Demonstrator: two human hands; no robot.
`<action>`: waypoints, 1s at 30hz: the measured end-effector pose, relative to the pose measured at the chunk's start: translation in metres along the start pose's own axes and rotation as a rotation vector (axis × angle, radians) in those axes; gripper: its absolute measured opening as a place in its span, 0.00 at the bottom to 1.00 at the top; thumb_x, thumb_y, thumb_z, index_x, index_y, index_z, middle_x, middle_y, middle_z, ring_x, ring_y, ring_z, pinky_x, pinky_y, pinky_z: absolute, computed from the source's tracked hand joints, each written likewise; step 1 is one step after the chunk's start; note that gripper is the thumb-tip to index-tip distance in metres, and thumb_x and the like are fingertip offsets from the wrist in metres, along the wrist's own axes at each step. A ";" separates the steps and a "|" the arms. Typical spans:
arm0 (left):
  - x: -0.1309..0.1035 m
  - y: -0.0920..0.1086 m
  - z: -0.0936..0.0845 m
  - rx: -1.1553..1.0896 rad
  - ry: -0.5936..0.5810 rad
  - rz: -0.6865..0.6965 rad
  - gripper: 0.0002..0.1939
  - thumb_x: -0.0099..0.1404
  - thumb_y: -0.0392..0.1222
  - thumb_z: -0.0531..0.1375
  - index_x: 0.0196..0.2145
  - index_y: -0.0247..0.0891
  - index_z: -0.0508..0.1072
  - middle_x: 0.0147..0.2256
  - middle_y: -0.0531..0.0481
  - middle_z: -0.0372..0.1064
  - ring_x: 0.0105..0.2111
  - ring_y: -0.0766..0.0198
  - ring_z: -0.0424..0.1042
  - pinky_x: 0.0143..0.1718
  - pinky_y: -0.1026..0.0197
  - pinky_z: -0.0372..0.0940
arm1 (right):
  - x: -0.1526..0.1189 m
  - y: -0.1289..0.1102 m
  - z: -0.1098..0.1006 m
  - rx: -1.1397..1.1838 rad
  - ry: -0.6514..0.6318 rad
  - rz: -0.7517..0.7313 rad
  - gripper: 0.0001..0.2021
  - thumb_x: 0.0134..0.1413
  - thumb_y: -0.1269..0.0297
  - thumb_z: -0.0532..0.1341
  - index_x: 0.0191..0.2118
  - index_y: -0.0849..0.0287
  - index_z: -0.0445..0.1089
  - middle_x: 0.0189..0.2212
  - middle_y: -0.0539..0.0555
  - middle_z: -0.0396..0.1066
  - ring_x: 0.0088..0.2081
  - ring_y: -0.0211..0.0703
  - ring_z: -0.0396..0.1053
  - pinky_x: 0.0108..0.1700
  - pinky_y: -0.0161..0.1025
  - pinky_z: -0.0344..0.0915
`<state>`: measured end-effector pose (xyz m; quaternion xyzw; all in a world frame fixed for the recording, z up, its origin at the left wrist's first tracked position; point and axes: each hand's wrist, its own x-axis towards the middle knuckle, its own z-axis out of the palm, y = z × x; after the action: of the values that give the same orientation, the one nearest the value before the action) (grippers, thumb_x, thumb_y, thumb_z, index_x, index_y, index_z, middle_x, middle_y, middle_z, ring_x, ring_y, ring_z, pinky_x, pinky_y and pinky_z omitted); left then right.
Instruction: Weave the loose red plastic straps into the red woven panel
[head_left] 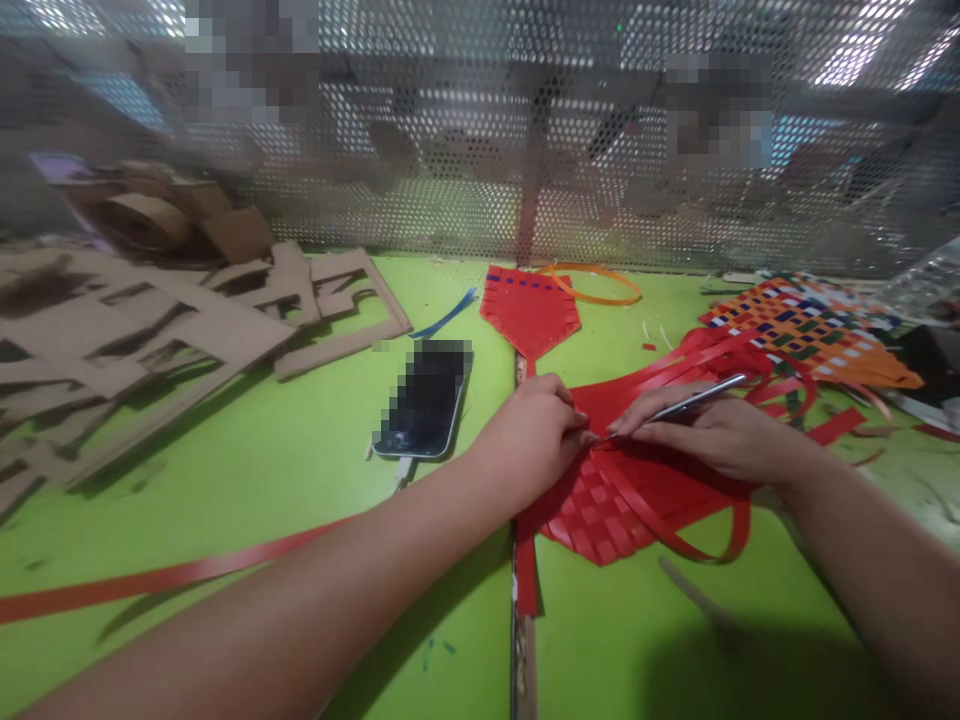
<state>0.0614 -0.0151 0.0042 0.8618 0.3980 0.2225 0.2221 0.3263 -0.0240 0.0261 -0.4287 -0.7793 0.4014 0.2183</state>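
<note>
A red piece woven from flat strips point(600, 515) lies on the green table, its checked weave showing at the lower left and loose strips curling off it. My left hand point(536, 430) is closed on its upper left part, fingertips pinched at the weave. In my right hand point(701, 430) is a slim silver pen-like tool point(694, 400), held like a pen, its tip down at the red strips beside my left fingertips. Whether it is a knife or a pick cannot be made out. A long red strip point(187, 572) runs out left beneath my left forearm.
A phone point(424, 400) with a white cable lies left of my hands. Cardboard cut-outs point(150, 350) pile up at left. A red pentagonal piece point(529, 310) and an orange loop point(600, 285) lie ahead, coloured woven pieces point(810, 325) at right. Perforated metal screen point(450, 150) stands behind.
</note>
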 end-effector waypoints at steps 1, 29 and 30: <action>0.000 0.000 0.000 -0.001 0.002 0.003 0.10 0.74 0.42 0.66 0.45 0.38 0.88 0.45 0.41 0.77 0.45 0.55 0.77 0.53 0.54 0.73 | 0.001 0.000 0.001 0.007 0.004 0.001 0.15 0.66 0.47 0.68 0.45 0.50 0.86 0.47 0.57 0.84 0.49 0.56 0.80 0.56 0.52 0.74; 0.000 0.002 -0.002 -0.011 -0.018 -0.004 0.10 0.74 0.42 0.66 0.44 0.38 0.88 0.44 0.42 0.75 0.45 0.55 0.77 0.55 0.53 0.72 | -0.001 0.000 -0.004 0.029 0.003 0.048 0.15 0.66 0.46 0.67 0.44 0.51 0.85 0.44 0.57 0.84 0.46 0.54 0.80 0.54 0.50 0.75; 0.000 0.002 -0.002 -0.008 -0.016 -0.001 0.09 0.74 0.41 0.66 0.44 0.37 0.88 0.44 0.42 0.75 0.46 0.55 0.76 0.55 0.53 0.72 | -0.002 0.001 -0.004 0.037 0.011 0.063 0.16 0.65 0.46 0.68 0.43 0.52 0.85 0.44 0.58 0.84 0.46 0.54 0.80 0.54 0.50 0.75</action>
<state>0.0617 -0.0158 0.0068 0.8626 0.3956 0.2169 0.2289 0.3307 -0.0237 0.0280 -0.4513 -0.7567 0.4200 0.2177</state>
